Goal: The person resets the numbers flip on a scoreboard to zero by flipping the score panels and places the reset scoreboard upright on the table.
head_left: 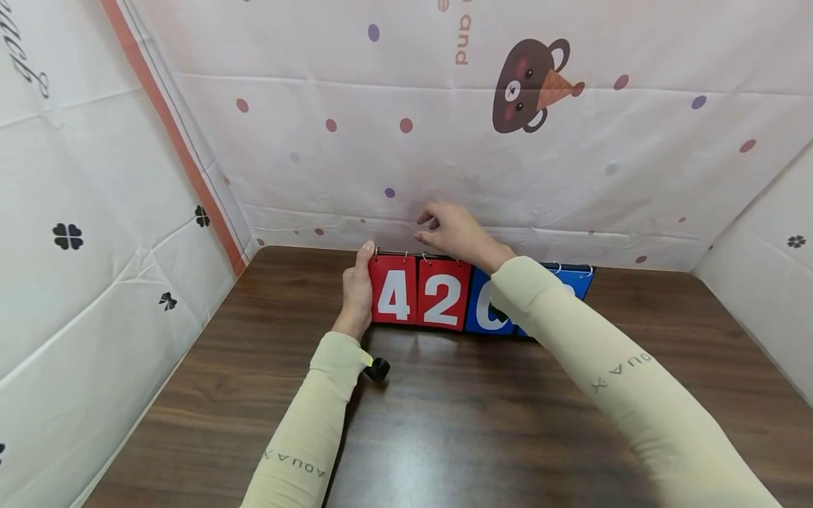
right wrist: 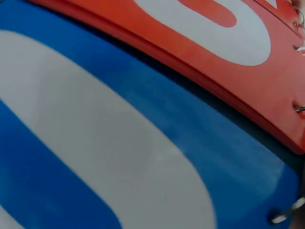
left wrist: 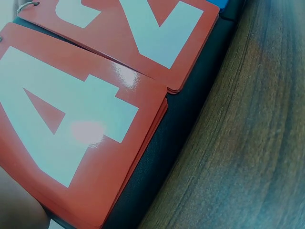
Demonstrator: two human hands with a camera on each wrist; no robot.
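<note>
A flip scoreboard [head_left: 417, 286] stands on the table near the back wall, its number cards hung from metal rings along the top. My left hand [head_left: 358, 291] grips its left end, thumb up along the edge; the other fingers are mostly hidden behind. The red cards read 4 [left wrist: 62, 109] and 2 [left wrist: 162, 28]. Just above the top edge hovers my right hand [head_left: 459, 231], fingers loosely bent, with nothing visible between them. Its forearm covers part of the blue cards [right wrist: 228, 157], so their numbers show only partly.
Brown wooden table [head_left: 406, 437] spreads out in front of the board. A printed cloth [head_left: 381, 155] hangs close behind it, with more cloth at both sides. By the left wrist is a small black object [head_left: 377, 369], apparently the wrist camera.
</note>
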